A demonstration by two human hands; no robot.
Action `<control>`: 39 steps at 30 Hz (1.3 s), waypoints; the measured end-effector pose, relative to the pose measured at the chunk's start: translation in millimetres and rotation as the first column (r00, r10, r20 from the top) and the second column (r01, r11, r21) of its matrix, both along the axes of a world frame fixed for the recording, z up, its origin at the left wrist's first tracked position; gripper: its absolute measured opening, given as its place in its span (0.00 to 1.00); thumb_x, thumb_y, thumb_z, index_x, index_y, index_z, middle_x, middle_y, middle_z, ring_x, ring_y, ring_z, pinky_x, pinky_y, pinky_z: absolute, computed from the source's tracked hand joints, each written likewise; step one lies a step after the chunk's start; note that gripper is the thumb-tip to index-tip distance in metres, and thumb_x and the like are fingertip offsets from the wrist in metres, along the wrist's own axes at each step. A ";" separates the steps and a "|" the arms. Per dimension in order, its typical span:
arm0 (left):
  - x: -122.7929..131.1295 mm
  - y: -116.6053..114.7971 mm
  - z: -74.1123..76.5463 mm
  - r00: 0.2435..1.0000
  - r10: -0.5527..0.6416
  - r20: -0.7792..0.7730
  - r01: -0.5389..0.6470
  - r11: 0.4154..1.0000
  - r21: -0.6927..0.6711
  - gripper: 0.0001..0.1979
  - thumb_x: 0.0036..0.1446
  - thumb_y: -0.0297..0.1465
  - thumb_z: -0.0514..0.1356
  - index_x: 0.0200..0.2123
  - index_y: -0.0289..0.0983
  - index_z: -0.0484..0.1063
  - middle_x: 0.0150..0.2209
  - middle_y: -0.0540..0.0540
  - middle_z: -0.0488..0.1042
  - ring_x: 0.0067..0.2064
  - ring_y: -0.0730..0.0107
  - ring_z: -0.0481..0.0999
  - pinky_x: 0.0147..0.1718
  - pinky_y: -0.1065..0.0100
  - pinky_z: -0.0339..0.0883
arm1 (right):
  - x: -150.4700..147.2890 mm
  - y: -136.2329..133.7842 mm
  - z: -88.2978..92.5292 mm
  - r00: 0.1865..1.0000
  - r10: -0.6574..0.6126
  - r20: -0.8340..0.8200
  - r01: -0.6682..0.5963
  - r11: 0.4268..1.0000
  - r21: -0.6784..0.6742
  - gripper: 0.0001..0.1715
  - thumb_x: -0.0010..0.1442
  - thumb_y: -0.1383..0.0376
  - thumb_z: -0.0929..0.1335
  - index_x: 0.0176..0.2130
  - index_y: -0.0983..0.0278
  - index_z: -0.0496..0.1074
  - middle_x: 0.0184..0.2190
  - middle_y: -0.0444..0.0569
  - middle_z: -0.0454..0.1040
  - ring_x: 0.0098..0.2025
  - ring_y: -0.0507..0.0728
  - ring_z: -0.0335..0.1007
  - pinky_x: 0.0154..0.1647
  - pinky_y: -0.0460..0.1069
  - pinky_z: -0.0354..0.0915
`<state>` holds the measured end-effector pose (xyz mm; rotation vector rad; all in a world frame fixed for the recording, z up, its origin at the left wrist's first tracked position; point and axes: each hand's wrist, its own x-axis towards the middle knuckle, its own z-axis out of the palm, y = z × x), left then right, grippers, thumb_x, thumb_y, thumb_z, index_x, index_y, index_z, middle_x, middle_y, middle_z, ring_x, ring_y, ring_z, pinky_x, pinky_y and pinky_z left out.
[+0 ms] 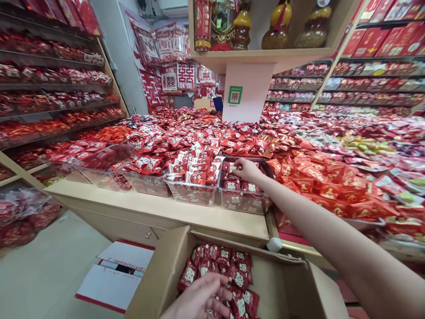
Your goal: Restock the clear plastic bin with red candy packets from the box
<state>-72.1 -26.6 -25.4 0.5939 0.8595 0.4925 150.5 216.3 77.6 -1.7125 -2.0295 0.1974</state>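
My right hand [249,170] reaches into a clear plastic bin [244,204] on the counter. Its fingers are pinched together on a small dark red candy packet [231,169] among similar packets. Below, my left hand [202,297] hovers over or rests on dark red candy packets [237,278] with pale printed characters, inside an open cardboard box [282,283]. The left fingers are loosely curved and apart, with nothing visibly held. Part of that hand is cut off by the lower edge of the view.
A neighbouring clear bin [191,192] holds upright white-and-red packets. Orange-red packets [318,177] are heaped to the right. The wooden counter edge [159,212] runs behind the box. A raised display shelf [272,55] stands above the heaps, and a white-and-red carton [113,279] lies on the floor.
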 end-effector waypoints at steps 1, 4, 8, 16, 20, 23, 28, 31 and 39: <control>-1.3 -1.2 -7.2 1.000 -0.002 0.002 0.002 1.000 -0.005 0.19 0.46 0.42 0.59 0.39 0.36 0.67 0.36 0.43 0.73 0.31 0.71 0.73 0.24 0.76 0.57 | -4.3 8.6 -6.0 0.998 0.024 0.057 -0.023 1.000 -0.011 0.16 0.48 0.66 0.64 0.39 0.67 0.68 0.37 0.50 0.72 0.38 0.54 0.66 0.40 0.47 0.60; -6.3 -2.6 -29.4 1.000 0.026 -0.002 -0.026 1.000 -0.008 0.22 0.40 0.44 0.62 0.36 0.36 0.68 0.32 0.46 0.73 0.28 0.75 0.73 0.24 0.77 0.54 | -13.0 17.1 -19.8 0.952 0.150 0.269 -0.150 0.989 -0.019 0.19 0.53 0.66 0.61 0.44 0.68 0.67 0.47 0.55 0.67 0.50 0.57 0.60 0.50 0.50 0.53; -10.5 -0.9 -49.5 0.994 0.048 -0.096 -0.050 0.999 -0.016 0.22 0.38 0.45 0.62 0.34 0.37 0.68 0.31 0.47 0.73 0.26 0.76 0.72 0.21 0.77 0.51 | -16.7 9.8 -29.9 0.878 0.280 0.388 -0.243 0.960 -0.142 0.35 0.56 0.56 0.58 0.58 0.69 0.47 0.60 0.56 0.43 0.60 0.62 0.37 0.56 0.57 0.44; -5.7 3.0 -48.8 0.981 0.073 -0.180 -0.074 0.997 -0.002 0.23 0.36 0.45 0.63 0.35 0.37 0.68 0.31 0.49 0.72 0.27 0.77 0.71 0.19 0.79 0.52 | -23.6 6.0 -30.5 0.872 0.243 0.425 -0.165 0.963 -0.211 0.32 0.57 0.55 0.55 0.58 0.66 0.47 0.59 0.55 0.46 0.59 0.65 0.38 0.52 0.62 0.47; -6.3 0.5 -51.7 0.979 0.067 -0.193 -0.066 0.998 0.011 0.23 0.36 0.45 0.63 0.35 0.37 0.67 0.31 0.48 0.72 0.27 0.75 0.71 0.19 0.78 0.53 | -27.0 10.9 -21.1 0.850 0.183 0.494 -0.161 0.983 -0.087 0.21 0.52 0.61 0.60 0.46 0.63 0.63 0.46 0.56 0.66 0.48 0.64 0.58 0.43 0.58 0.57; -7.1 -1.6 -55.1 0.979 0.065 -0.195 -0.062 0.998 0.020 0.23 0.37 0.45 0.63 0.35 0.37 0.67 0.32 0.48 0.71 0.28 0.74 0.71 0.20 0.77 0.54 | -31.5 14.1 -11.7 0.835 0.182 0.520 -0.168 0.983 -0.076 0.20 0.46 0.62 0.64 0.41 0.65 0.65 0.39 0.55 0.70 0.43 0.63 0.62 0.40 0.56 0.58; -9.6 -5.8 -59.8 0.979 0.066 -0.193 -0.060 0.998 0.036 0.23 0.38 0.45 0.62 0.35 0.38 0.66 0.32 0.47 0.71 0.28 0.75 0.71 0.21 0.77 0.55 | -23.0 23.4 0.9 0.935 0.003 0.353 0.010 0.999 -0.037 0.27 0.46 0.59 0.64 0.47 0.61 0.62 0.40 0.51 0.71 0.41 0.61 0.65 0.39 0.53 0.59; -10.8 -7.7 -62.9 0.976 0.067 -0.205 -0.060 0.997 0.039 0.23 0.37 0.46 0.62 0.35 0.38 0.66 0.32 0.47 0.71 0.27 0.75 0.70 0.20 0.76 0.54 | -10.4 28.5 2.3 0.975 -0.080 0.208 0.113 0.982 -0.153 0.22 0.49 0.59 0.62 0.45 0.60 0.66 0.39 0.49 0.72 0.39 0.57 0.67 0.36 0.48 0.60; -13.2 -8.0 -60.9 0.958 0.088 -0.274 -0.073 0.995 0.063 0.24 0.36 0.47 0.62 0.34 0.38 0.67 0.32 0.48 0.71 0.27 0.75 0.70 0.19 0.77 0.53 | -6.1 22.7 -0.6 0.963 -0.085 0.257 0.144 0.965 -0.220 0.24 0.55 0.57 0.57 0.38 0.71 0.72 0.38 0.61 0.72 0.40 0.61 0.68 0.37 0.50 0.62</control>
